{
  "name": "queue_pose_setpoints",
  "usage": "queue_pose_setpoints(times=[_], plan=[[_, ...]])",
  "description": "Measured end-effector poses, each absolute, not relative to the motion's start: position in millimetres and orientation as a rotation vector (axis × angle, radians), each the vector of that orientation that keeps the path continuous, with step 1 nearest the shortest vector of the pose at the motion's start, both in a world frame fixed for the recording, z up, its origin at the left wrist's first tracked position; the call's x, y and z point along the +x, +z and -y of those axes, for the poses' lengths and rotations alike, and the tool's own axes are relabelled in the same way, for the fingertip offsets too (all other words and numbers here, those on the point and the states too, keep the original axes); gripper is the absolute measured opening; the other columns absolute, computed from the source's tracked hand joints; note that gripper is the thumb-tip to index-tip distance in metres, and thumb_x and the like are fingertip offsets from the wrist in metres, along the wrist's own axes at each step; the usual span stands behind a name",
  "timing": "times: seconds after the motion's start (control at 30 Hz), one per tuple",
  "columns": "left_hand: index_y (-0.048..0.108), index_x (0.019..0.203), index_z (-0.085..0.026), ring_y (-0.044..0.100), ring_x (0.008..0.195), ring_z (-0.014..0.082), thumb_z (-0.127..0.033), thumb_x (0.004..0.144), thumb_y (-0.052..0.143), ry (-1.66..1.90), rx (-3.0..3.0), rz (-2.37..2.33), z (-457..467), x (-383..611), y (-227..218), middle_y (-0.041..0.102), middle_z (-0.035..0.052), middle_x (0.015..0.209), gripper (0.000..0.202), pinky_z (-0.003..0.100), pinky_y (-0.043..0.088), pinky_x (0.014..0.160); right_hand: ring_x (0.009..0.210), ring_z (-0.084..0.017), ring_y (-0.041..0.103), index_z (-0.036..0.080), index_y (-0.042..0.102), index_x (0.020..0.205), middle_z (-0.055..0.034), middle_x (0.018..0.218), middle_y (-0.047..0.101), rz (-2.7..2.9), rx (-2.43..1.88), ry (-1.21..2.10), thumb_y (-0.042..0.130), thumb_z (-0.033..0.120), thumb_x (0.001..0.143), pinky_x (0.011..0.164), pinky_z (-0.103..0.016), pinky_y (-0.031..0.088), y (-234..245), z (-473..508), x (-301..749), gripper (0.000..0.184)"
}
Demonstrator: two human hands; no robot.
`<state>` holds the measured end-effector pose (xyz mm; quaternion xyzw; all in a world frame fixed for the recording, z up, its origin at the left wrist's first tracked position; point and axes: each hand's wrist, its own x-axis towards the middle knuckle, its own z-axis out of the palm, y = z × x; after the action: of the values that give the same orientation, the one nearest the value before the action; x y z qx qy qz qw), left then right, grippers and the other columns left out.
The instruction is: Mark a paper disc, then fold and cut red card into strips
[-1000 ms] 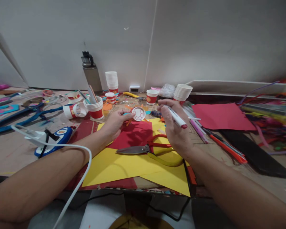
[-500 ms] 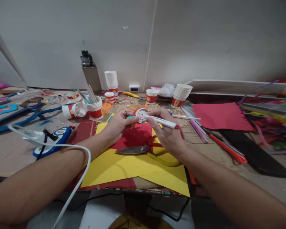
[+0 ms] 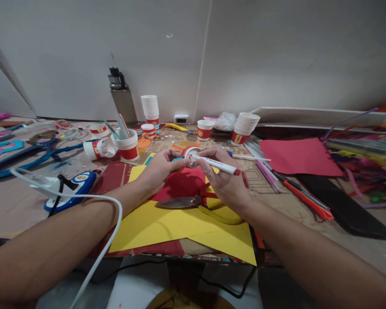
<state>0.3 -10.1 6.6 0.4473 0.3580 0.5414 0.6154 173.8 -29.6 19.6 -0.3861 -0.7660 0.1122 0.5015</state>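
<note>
Paper cup (image 3: 189, 152), squat and round, sits between the two hands, above the papers on the table, its round white face turned toward the wearer. Behind the grip rises a smooth, pale wall (image 3: 260, 51); around and below it spreads a brownish, scuffed table (image 3: 13, 206). Under the hands lie flat, matte yellow sheets (image 3: 148, 227) with crisp straight edges, and a red sheet (image 3: 180, 184) on top of them. Well off to the right of the grip, another piece of red paper (image 3: 300, 156) has a ragged right edge. Just below the grip are scissors (image 3: 176, 202), their grey metal blade tapering to a point leftward, the handles partly covered by the right hand. Beyond the fingers stands a ribbed stack of cups (image 3: 150, 107), with a crinkled, clear plastic bag (image 3: 227, 121) farther right. The left hand (image 3: 162, 167) pinches the cup between thumb and fingers; the right hand (image 3: 227, 184) pinches a slim white marker (image 3: 217, 164) with a dark red end. Red-banded and white, the cup carries thin drawn lines on its face; whether the marker's tip touches them is too small to tell.
</note>
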Motion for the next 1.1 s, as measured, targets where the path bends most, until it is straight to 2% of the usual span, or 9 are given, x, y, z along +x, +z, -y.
queue_pose_setpoints(times=[0.23,0.53,1.1], plan=[[0.055,0.079,-0.014,0.054,0.058,0.0059,-0.024,0.06,0.083,1.236,1.07,-0.827,9.2,-1.3,2.8,0.063,-0.0022,0.068,0.034,0.019,0.038,0.057,0.081,-0.017,0.062,0.021,0.06,0.089,-0.0031,0.087,0.066,1.849,-0.92,0.274,0.058,0.029,0.089,0.074,-0.031,0.047,19.1,29.2,173.1,0.009],[0.057,0.081,-0.013,0.057,0.063,0.0075,-0.024,0.062,0.082,1.251,1.109,-0.86,9.1,0.2,2.0,0.066,0.001,0.073,0.033,0.02,0.04,0.06,0.08,-0.016,0.061,0.02,0.06,0.088,-0.0024,0.085,0.066,1.843,-0.942,0.203,0.059,0.024,0.088,0.074,-0.031,0.047,19.4,29.9,171.9,0.004],[0.056,0.08,-0.014,0.055,0.059,0.007,-0.025,0.061,0.082,1.26,1.106,-0.85,9.9,0.3,3.4,0.064,-0.0015,0.07,0.034,0.022,0.038,0.058,0.078,-0.017,0.061,0.021,0.059,0.088,-0.0024,0.084,0.066,1.816,-1.006,0.157,0.058,0.026,0.087,0.071,-0.03,0.047,17.7,29.1,173.4,0.005]])
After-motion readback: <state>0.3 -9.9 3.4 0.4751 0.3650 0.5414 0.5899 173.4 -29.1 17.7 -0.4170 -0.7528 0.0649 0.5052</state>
